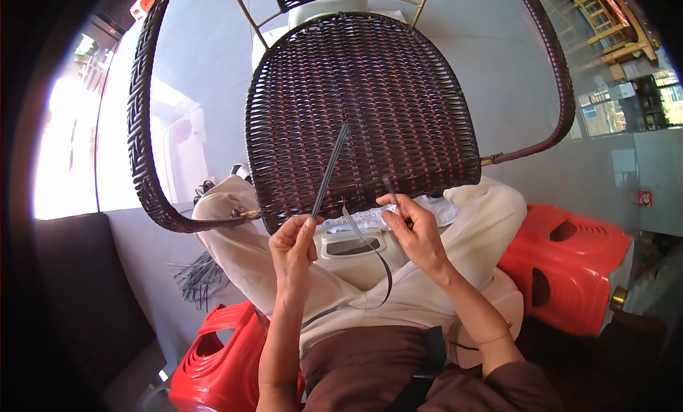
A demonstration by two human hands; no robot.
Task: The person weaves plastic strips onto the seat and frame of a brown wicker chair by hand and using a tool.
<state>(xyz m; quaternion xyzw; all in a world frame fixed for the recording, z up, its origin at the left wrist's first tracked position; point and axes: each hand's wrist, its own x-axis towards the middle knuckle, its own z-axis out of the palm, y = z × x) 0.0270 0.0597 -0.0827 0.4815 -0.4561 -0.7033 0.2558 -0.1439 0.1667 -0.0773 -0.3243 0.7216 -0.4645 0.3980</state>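
In front of me is a woven chair seat [359, 106] of dark brown and reddish strips, its near edge above my lap. My left hand [292, 248] pinches a dark flat weaving strip [331, 172], which looks folded or doubled and points up across the seat. My right hand [418, 236] is closed near the seat's front edge. A thin dark piece [390, 189] sticks up from its fingers, blurred, so I cannot tell its kind. Between my hands, a loose grey strip [364, 240] hangs from the seat edge and curls down over my lap.
Wrapped armrests curve around the seat, the left [139, 142] and the right [558, 71]. Red plastic stools stand at my lower left [213, 362] and right [569, 270]. A pale stool [352, 245] sits between my legs. Loose dark strips [203, 278] lie on the floor at left.
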